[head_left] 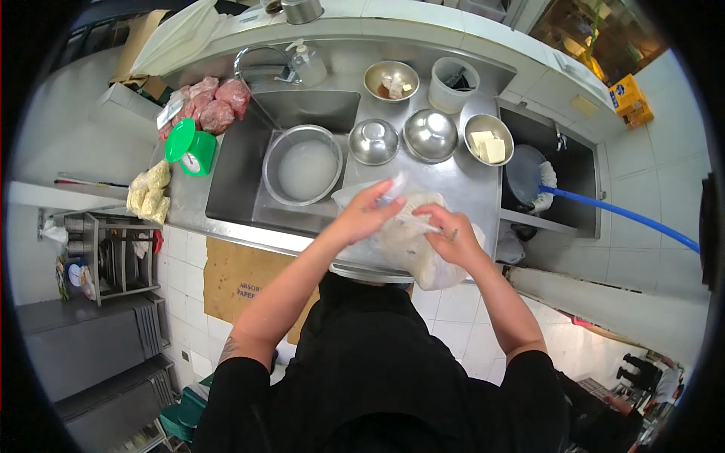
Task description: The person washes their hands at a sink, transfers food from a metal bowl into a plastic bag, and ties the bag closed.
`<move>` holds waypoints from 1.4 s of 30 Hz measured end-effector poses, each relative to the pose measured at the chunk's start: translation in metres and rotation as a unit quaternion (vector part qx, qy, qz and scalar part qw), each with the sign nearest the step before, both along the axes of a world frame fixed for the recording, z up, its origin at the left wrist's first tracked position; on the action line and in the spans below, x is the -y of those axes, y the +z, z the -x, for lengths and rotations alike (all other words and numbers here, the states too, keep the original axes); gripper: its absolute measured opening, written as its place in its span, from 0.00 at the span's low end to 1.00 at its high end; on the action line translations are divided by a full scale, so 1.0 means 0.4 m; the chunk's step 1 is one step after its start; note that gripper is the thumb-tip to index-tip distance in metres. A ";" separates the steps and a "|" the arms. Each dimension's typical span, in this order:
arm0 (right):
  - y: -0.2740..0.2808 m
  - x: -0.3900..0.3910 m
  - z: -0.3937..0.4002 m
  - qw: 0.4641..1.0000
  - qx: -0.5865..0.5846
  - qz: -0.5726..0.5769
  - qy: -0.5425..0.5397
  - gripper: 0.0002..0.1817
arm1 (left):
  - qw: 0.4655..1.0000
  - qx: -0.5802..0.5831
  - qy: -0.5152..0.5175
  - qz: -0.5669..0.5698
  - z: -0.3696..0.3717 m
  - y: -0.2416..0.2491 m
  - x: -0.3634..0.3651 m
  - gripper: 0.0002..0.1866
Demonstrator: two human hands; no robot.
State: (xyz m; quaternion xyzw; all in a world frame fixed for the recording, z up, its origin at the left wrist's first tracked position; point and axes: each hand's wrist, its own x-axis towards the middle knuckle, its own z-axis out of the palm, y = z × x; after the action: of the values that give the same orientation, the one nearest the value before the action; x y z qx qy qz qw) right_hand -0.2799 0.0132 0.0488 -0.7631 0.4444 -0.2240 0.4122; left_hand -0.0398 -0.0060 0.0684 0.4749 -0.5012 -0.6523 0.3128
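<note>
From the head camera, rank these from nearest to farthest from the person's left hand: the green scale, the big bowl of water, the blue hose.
1. Big bowl of water, in the sink, just beyond the left hand.
2. Green scale, on the sink's left rim.
3. Blue hose, far right.

Blue print is showing on the brown cardboard sheet (245,281) leaning against the tiled front under the counter; it is reading "ABSOR" on one line and "PAPER" beneath, with the ends of both words cut off by the person's arm. The yellow box (631,101) is carrying a blue logo too small to read.
</note>
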 end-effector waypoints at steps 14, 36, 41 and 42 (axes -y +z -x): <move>-0.310 -0.193 0.312 0.924 -0.054 0.105 -0.363 0.29 | 0.993 -0.059 -0.073 0.069 0.217 -0.145 -0.276 0.34; -0.345 -0.217 0.068 0.646 0.590 -0.156 -0.458 0.15 | 0.923 0.213 -0.014 0.321 0.445 -0.148 -0.204 0.27; -0.236 -0.129 0.160 0.654 0.574 -0.132 -0.474 0.11 | 0.964 0.072 -0.012 0.257 0.490 -0.018 -0.174 0.23; -0.176 -0.114 0.159 0.687 0.548 -0.119 -0.462 0.09 | 0.970 0.033 -0.009 0.241 0.483 -0.001 -0.170 0.22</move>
State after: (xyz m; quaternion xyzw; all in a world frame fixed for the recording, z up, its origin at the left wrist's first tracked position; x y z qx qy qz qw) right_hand -0.3434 0.0588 -0.0215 -0.1477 0.4586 -0.7096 0.5142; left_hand -0.2330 0.0619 0.0682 0.4017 -0.6582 -0.4989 0.3956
